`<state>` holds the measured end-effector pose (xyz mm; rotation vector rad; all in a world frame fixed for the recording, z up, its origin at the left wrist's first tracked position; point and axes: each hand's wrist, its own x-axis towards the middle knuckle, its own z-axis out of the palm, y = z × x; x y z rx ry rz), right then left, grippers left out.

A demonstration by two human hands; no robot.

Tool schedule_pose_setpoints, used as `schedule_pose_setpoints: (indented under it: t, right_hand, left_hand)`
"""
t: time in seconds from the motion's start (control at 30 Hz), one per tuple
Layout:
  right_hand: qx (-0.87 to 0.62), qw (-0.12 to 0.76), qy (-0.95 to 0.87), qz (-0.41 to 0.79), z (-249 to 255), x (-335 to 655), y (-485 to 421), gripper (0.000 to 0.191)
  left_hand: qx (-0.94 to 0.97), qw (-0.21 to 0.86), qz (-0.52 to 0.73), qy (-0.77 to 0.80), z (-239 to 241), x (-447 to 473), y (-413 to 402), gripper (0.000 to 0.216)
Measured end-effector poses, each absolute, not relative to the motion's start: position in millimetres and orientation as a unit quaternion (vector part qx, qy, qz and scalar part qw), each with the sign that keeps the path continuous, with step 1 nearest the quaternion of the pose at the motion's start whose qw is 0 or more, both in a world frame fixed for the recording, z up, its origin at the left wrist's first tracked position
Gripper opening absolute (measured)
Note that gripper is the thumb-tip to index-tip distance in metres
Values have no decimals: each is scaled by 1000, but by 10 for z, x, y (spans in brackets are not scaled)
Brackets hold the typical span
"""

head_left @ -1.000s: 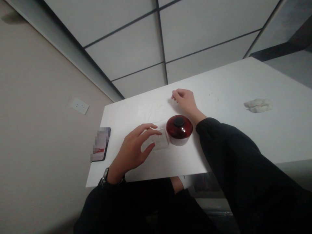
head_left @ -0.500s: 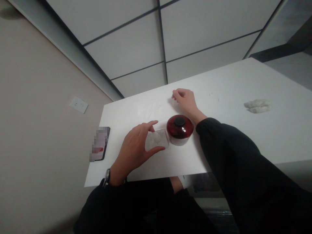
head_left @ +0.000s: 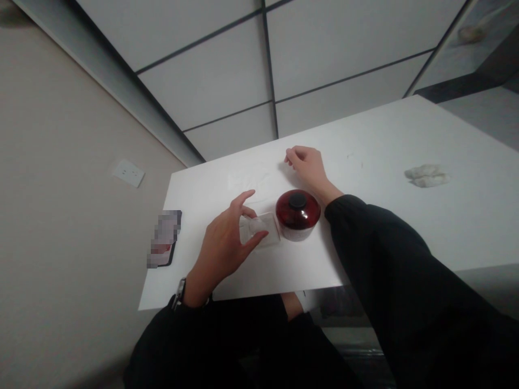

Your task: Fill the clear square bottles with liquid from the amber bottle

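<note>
My left hand [head_left: 223, 237] is closed in a loose pinch, thumb and a finger on a clear plastic piece [head_left: 250, 227] whose exact kind I cannot make out. Beneath and just right of it lies a shallow clear box [head_left: 272, 233] on the white table. A round jar [head_left: 298, 213] with a dark red lid, a black knob and a pale base stands beside the box. Beyond the jar my right hand [head_left: 307, 163] rests on the tabletop, its fingers curled shut; nothing shows between them.
A phone [head_left: 165, 237] lies at the table's left edge, its screen blurred out. To the right is a crumpled whitish wad [head_left: 427, 175]. A faint clear sheet or film [head_left: 247, 183] lies behind the left hand. White panels [head_left: 211, 70] stand behind the table [head_left: 385, 232].
My left hand's index finger has lifted, and the clear piece now sits tilted between thumb and finger, up from the box. My right hand and the jar stay in place.
</note>
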<state>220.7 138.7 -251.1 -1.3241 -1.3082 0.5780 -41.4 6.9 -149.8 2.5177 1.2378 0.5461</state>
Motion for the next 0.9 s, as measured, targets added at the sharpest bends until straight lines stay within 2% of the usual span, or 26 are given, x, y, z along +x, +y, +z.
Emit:
schedule_pose_setpoints:
  t: [0.13, 0.3, 0.53, 0.73, 0.8, 0.9]
  right_hand:
    - [-562, 561, -553, 253, -2509, 2200, 1397, 36]
    - [-566, 558, -551, 256, -2499, 2203, 1387, 37]
    - [-564, 555, -554, 258, -2474, 2199, 1375, 36]
    - [-564, 551, -559, 254, -2496, 2206, 1382, 36]
    - [-563, 551, -561, 255, -2502, 2207, 1383, 36]
    - [-564, 554, -557, 254, -2508, 2204, 1387, 36]
  left_hand:
    - [897, 173, 188, 361, -1449, -432, 49, 83]
    - [861, 167, 226, 424, -1513, -414, 64, 100]
    - [884, 196, 208, 370, -1487, -441, 74, 96]
    - [874, 161, 195, 415, -1488, -421, 74, 121]
    - [881, 145, 172, 417, -1502, -416, 85, 118]
    - [891, 132, 146, 408, -1515, -435, 111, 94]
